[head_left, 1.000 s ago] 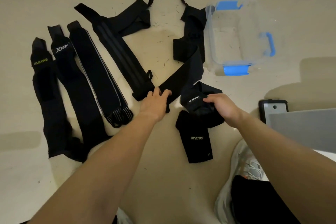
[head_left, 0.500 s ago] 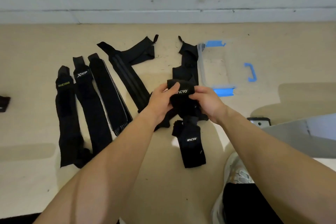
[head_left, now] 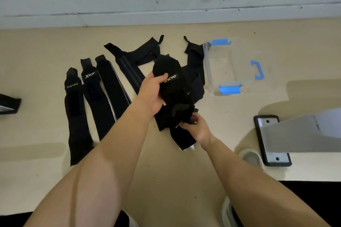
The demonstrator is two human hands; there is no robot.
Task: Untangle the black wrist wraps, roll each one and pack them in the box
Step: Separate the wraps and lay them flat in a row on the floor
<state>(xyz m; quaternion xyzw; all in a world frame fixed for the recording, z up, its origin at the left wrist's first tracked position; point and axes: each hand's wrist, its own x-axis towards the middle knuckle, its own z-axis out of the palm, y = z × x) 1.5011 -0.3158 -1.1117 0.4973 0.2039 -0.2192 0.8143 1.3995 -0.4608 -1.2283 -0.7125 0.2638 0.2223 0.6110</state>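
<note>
While the left hand (head_left: pixel 152 94) grips the bunched top of a wrap (head_left: pixel 166 68) held over the floor (head_left: pixel 166 180), the right hand (head_left: pixel 198 128) pinches its lower end, the box (head_left: pixel 208 68) nearby to the right and other wraps (head_left: pixel 105 86) flat to the left.

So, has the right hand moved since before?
Yes: the right hand, pinching the wrist wrap, went toward the person, away from the box's front blue clip.

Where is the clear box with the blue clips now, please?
In the head view, the box stands on the floor right of centre, just right of the tangled wraps, beyond the right hand.
</note>
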